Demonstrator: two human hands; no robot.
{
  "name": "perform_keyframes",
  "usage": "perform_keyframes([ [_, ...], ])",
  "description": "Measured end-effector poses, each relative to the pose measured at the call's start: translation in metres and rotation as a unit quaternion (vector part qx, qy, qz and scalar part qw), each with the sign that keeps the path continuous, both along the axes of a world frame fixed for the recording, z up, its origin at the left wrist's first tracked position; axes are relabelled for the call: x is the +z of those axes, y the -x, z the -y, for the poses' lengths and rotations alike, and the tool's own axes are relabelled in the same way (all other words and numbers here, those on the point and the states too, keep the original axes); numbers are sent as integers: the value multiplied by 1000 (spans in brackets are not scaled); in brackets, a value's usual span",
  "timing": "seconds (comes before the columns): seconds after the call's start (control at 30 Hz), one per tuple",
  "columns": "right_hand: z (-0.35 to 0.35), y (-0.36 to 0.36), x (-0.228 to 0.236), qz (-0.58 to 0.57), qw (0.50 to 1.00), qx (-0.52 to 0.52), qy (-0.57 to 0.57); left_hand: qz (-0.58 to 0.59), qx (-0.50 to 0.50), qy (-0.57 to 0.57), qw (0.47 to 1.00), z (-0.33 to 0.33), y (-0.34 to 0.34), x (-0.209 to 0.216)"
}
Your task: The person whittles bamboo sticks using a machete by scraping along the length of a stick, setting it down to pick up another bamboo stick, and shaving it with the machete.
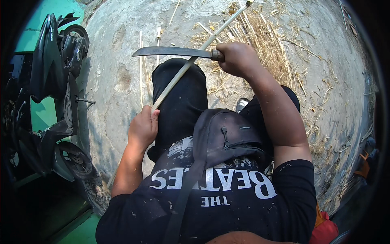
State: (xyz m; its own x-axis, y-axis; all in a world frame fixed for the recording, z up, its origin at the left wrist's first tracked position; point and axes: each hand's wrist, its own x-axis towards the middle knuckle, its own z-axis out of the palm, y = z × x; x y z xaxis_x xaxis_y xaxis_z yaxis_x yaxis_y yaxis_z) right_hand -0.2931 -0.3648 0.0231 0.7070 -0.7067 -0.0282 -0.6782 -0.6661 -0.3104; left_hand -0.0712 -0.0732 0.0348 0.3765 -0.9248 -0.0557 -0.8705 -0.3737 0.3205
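A long pale bamboo strip slants across my raised knee, from lower left to the far upper right. Its near end is gripped in my left hand, with the fingers closed around it. My right hand is wrapped around the wooden handle of a machete. The long, slightly curved blade points left and crosses the bamboo strip near the handle end; whether the edge bites into it I cannot tell. The strip's far end reaches over a heap of shavings.
Pale shavings and split strips lie heaped on the concrete ground ahead to the right. Thin bamboo strips lie beyond my knee. A black motorcycle stands at the left by a green wall. A dark bag rests across my lap.
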Motion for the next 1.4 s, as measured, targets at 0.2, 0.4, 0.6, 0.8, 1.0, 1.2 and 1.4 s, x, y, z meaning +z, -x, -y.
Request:
perform_keyframes([
  [0.2, 65, 34, -24, 40, 981, -155, -108, 37, 8, -20, 999, 8, 5, 10],
  [0.4, 0, 8, 5, 21, 999, 24, -10, -14, 0, -2, 1000, -7, -1, 2],
  [0.6, 77, 39, -47, 80, 972, -166, -143, -13, -7, -1, 1000, 9, -3, 4],
  [0.8, -3, 2, 13, -20, 998, 38, -36, 3, -1, -21, 1000, -2, -4, 7],
  [1.0, 77, 35, -32, 24, 976, -173, -129, 63, -7, 24, 998, 7, -3, 2],
  [1.2, 4, 11, 14, -26, 996, -30, -77, 63, -16, 2, 998, -2, 0, 15],
  [1.4, 68, 31, -19, 4, 966, -182, -182, 66, -23, 43, 997, 7, 0, 4],
])
